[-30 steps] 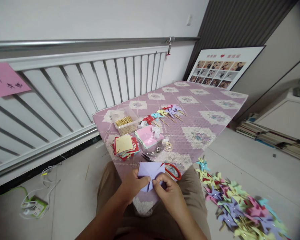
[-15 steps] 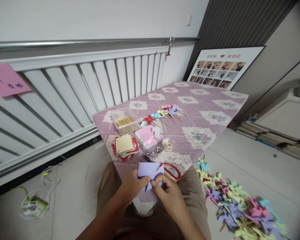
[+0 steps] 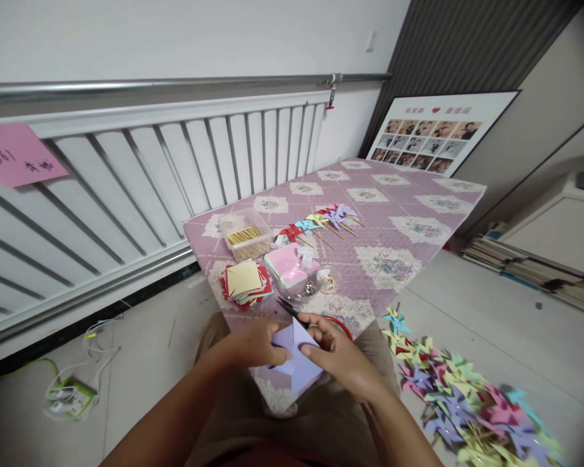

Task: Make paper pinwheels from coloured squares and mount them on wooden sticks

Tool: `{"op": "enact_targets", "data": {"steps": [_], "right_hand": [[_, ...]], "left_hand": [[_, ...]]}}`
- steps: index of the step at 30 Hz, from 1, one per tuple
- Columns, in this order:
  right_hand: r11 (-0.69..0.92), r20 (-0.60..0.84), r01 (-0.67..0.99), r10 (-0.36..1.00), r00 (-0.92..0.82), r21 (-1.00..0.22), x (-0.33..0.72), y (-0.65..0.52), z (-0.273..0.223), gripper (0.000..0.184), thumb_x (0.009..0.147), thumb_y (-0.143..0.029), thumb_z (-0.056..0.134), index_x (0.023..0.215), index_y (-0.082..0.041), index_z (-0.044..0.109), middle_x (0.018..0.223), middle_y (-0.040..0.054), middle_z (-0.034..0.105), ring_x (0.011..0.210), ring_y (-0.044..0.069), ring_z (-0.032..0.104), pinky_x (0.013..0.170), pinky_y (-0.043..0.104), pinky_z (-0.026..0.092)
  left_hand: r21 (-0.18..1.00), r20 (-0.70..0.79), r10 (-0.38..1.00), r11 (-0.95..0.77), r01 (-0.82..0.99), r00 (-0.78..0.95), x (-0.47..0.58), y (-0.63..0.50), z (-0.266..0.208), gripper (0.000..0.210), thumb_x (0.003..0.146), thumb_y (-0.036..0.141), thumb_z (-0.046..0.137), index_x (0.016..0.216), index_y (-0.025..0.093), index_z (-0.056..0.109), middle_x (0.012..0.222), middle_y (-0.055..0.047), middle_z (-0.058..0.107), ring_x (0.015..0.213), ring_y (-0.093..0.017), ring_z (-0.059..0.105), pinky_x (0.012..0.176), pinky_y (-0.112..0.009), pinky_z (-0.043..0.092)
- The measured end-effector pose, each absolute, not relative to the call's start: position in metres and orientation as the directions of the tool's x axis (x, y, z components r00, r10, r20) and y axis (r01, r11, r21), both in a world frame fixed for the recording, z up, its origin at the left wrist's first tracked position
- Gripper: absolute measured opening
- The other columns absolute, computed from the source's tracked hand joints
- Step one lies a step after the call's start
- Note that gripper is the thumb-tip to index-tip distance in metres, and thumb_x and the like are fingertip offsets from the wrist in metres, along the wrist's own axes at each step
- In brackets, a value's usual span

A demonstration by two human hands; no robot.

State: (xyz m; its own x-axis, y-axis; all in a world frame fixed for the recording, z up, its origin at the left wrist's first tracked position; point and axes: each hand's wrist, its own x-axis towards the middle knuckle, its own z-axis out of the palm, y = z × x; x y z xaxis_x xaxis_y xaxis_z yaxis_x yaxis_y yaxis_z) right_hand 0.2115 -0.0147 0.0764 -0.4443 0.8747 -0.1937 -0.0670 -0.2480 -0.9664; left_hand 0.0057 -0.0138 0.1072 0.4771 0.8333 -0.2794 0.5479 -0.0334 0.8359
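Observation:
A purple paper pinwheel (image 3: 294, 355), its corners partly folded in, is held between both hands above the near end of the table. My left hand (image 3: 260, 344) pinches its left side, thumb on top. My right hand (image 3: 333, 350) grips the right side with thumb and fingers. Just beyond lie scissors (image 3: 288, 306) with black blades and red handles, partly hidden by my right hand. A stack of cut paper squares (image 3: 244, 282) sits to the left. Behind the scissors stands a clear box (image 3: 299, 290) with pink paper and small metal pieces.
A plastic tub (image 3: 248, 243) of wooden sticks stands near the radiator (image 3: 175, 168). Finished pinwheels (image 3: 316, 220) lie in a row on the floral tablecloth (image 3: 389, 259). A heap of pinwheels (image 3: 467, 395) covers the floor at right. A power strip (image 3: 78, 397) lies on the floor at left.
The purple paper has been turned and more of its corners are folded in. My right hand has shifted up its right side, covering more of the scissors' red handles.

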Motion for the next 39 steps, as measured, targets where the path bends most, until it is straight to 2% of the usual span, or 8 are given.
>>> {"op": "enact_targets", "data": {"steps": [3, 8, 15, 21, 25, 28, 35, 39], "right_hand": [[-0.3, -0.23, -0.076, 0.848, -0.477, -0.951, 0.203, -0.017, 0.085, 0.05, 0.064, -0.026, 0.076, 0.11, -0.022, 0.056, 0.078, -0.0044, 0.066, 0.062, 0.012, 0.058, 0.059, 0.023, 0.045], [-0.208, -0.153, -0.075, 0.878, -0.453, -0.975, 0.198, -0.017, 0.085, 0.05, 0.061, -0.02, 0.072, 0.109, -0.022, 0.059, 0.088, -0.0015, 0.069, 0.072, 0.016, 0.062, 0.063, 0.025, 0.049], [-0.105, -0.137, 0.098, 0.895, -0.424, -0.99, 0.198, -0.018, 0.072, 0.051, 0.069, -0.017, 0.064, 0.118, -0.022, 0.054, 0.088, -0.003, 0.065, 0.069, 0.013, 0.058, 0.061, 0.022, 0.046], [-0.16, -0.16, 0.027, 0.933, -0.323, -0.987, 0.193, -0.017, 0.058, 0.055, 0.067, -0.019, 0.066, 0.12, -0.02, 0.052, 0.091, -0.0004, 0.069, 0.072, 0.016, 0.062, 0.063, 0.025, 0.05], [-0.216, -0.198, -0.063, 0.956, -0.218, -0.974, 0.191, -0.016, 0.052, 0.055, 0.069, -0.023, 0.067, 0.121, -0.021, 0.05, 0.092, 0.001, 0.071, 0.07, 0.017, 0.065, 0.059, 0.026, 0.052], [-0.197, -0.181, -0.104, 0.973, -0.145, -0.975, 0.19, -0.015, 0.049, 0.051, 0.071, -0.025, 0.067, 0.119, -0.022, 0.05, 0.091, 0.0017, 0.072, 0.073, 0.019, 0.067, 0.062, 0.029, 0.054], [-0.138, -0.135, -0.128, 0.99, -0.03, -0.982, 0.182, -0.015, 0.046, 0.044, 0.071, -0.028, 0.067, 0.112, -0.021, 0.052, 0.094, 0.0047, 0.073, 0.082, 0.023, 0.069, 0.07, 0.033, 0.056], [-0.102, -0.103, -0.104, 0.995, -0.004, -0.989, 0.178, -0.018, 0.05, 0.043, 0.071, -0.026, 0.066, 0.112, -0.021, 0.053, 0.099, 0.0048, 0.072, 0.087, 0.022, 0.068, 0.074, 0.032, 0.056]], "left_hand": [[0.816, -0.233, 0.842, -0.103, 0.568, 0.487, 0.006, -0.01, 0.11, 0.011, 0.064, 0.024, 0.061, 0.07, 0.018, 0.067, 0.058, 0.001, 0.059, 0.053, -0.014, 0.048, 0.048, -0.025, 0.032], [0.836, -0.18, 0.819, -0.164, 0.523, 0.544, 0.006, -0.005, 0.109, 0.012, 0.063, 0.021, 0.059, 0.07, 0.021, 0.069, 0.057, 0.002, 0.061, 0.05, -0.014, 0.05, 0.047, -0.024, 0.032], [0.863, -0.107, 0.843, -0.185, 0.471, 0.528, 0.009, 0.0, 0.106, 0.006, 0.058, 0.018, 0.065, 0.062, 0.022, 0.067, 0.051, 0.002, 0.058, 0.047, -0.014, 0.049, 0.043, -0.025, 0.03], [0.868, -0.16, 0.832, -0.137, 0.476, 0.531, 0.006, 0.01, 0.104, 0.011, 0.066, 0.023, 0.065, 0.075, 0.018, 0.067, 0.067, 0.001, 0.064, 0.06, -0.014, 0.055, 0.053, -0.024, 0.037], [0.979, -0.126, 0.979, 0.097, 0.181, 0.157, 0.003, 0.011, 0.098, 0.027, 0.073, 0.031, 0.063, 0.096, 0.017, 0.059, 0.083, -0.001, 0.065, 0.072, -0.013, 0.057, 0.065, -0.024, 0.043], [0.975, -0.221, 0.969, 0.214, -0.066, -0.115, 0.006, 0.0, 0.086, 0.035, 0.075, 0.039, 0.063, 0.1, 0.018, 0.053, 0.089, -0.002, 0.062, 0.073, -0.012, 0.056, 0.062, -0.023, 0.042], [0.919, -0.283, 0.947, 0.313, -0.237, 0.153, 0.038, -0.037, 0.059, 0.043, 0.064, 0.029, 0.072, 0.104, 0.016, 0.062, 0.09, -0.004, 0.068, 0.08, -0.016, 0.06, 0.073, -0.027, 0.045], [0.907, -0.299, 0.945, 0.325, -0.267, 0.136, 0.047, -0.035, 0.059, 0.033, 0.064, 0.027, 0.071, 0.095, 0.016, 0.068, 0.084, -0.003, 0.071, 0.073, -0.017, 0.06, 0.073, -0.031, 0.046]]}}
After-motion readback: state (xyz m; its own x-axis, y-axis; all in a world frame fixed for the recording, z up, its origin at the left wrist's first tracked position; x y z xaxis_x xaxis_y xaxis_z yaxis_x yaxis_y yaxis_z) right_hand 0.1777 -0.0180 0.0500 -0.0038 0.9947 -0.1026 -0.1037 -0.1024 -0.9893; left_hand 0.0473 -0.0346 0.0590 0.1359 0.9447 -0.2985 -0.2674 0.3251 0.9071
